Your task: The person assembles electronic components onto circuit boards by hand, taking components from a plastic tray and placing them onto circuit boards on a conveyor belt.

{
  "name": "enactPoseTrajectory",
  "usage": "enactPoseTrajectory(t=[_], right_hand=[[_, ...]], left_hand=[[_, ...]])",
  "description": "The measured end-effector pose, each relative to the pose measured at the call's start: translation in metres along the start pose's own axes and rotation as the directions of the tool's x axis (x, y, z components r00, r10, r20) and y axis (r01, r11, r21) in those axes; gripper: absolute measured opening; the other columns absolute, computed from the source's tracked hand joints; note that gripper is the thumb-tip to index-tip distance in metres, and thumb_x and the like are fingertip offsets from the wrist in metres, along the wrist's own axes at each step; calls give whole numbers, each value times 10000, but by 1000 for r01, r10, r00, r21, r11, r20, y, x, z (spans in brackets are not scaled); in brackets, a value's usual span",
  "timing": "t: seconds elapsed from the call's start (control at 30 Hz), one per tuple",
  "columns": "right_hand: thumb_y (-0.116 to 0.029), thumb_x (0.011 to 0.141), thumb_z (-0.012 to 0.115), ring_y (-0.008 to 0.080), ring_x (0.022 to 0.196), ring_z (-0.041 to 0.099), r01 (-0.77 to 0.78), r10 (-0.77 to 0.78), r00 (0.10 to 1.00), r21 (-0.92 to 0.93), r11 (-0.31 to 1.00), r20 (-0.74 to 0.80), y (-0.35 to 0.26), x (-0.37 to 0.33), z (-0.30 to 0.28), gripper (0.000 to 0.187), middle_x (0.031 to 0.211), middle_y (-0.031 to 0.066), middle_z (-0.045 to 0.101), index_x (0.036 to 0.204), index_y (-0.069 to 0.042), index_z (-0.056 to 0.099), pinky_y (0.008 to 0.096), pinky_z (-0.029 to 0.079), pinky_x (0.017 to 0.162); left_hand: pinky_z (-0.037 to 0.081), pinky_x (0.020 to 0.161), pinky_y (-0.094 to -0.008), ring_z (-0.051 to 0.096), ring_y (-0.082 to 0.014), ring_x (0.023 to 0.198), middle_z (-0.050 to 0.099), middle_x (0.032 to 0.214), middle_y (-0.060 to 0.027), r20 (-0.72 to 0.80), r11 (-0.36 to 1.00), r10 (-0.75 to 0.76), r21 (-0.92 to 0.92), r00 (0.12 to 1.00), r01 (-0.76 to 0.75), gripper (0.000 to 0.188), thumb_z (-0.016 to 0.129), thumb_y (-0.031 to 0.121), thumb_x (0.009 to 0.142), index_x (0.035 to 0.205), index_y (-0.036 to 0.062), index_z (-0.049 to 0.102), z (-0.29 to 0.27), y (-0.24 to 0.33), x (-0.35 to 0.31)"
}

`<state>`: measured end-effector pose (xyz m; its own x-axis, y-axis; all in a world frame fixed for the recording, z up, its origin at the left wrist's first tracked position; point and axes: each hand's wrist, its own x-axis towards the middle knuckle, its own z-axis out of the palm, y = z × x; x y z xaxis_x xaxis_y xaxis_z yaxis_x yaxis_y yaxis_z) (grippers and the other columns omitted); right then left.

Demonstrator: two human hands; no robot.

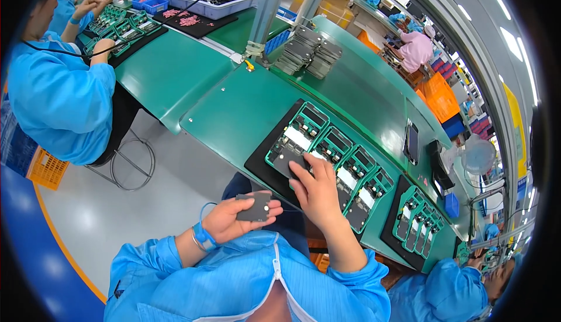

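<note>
The left hand (231, 216) clamps one thin, dark-grey rectangular plate (253, 209) with a pale round dot between thumb and fingers. The right hand (318, 189) is over the endmost of four green-framed electronic assemblies (305, 126) lined up on a black mat (264, 157); its thumb and fingers stand apart beside a seated dark-grey plate (284, 159) in that frame, and whether they touch it I cannot tell. Any print on the white rectangular patch (298, 138) there is too small to read. Two stacks of similar plates (297, 53) stand on the green table (234, 106).
</note>
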<state>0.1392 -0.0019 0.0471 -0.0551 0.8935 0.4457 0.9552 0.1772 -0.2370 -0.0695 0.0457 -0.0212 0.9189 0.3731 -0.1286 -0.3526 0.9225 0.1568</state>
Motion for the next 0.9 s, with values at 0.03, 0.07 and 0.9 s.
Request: enactPoseTrajectory(t=[0.03, 0.07, 0.9], right_hand=[[-99, 773, 681, 374, 1080, 489, -5, 5, 1000, -27, 1000, -12, 3, 4, 5, 363, 1214, 168, 522, 1133, -109, 630, 451, 415, 916], [-111, 787, 671, 370, 1077, 492, 0, -1, 1000, -61, 998, -10, 5, 7, 11, 349, 1210, 165, 525, 1133, -116, 633, 452, 410, 919], [-116, 750, 703, 313, 1062, 523, 1, -24, 992, 182, 983, 125, -41, -60, -2, 351, 1135, 113, 584, 1085, -41, 628, 413, 438, 888]], left_hand=[[353, 1076, -508, 376, -420, 1301, 383, 1374, -284, -38, 999, -33, -28, 999, 32, 425, 392, 104, 974, 1361, -57, 324, -4, -3, -1], [348, 1080, -508, 381, -432, 1292, 382, 1370, -289, -61, 997, -63, -43, 996, 61, 429, 394, 105, 975, 1365, -59, 317, -8, -5, -2], [339, 1078, -511, 377, -419, 1300, 379, 1385, -281, -92, 998, 50, -24, 995, -52, 458, 338, 95, 935, 1368, -54, 315, -7, 7, -21]])
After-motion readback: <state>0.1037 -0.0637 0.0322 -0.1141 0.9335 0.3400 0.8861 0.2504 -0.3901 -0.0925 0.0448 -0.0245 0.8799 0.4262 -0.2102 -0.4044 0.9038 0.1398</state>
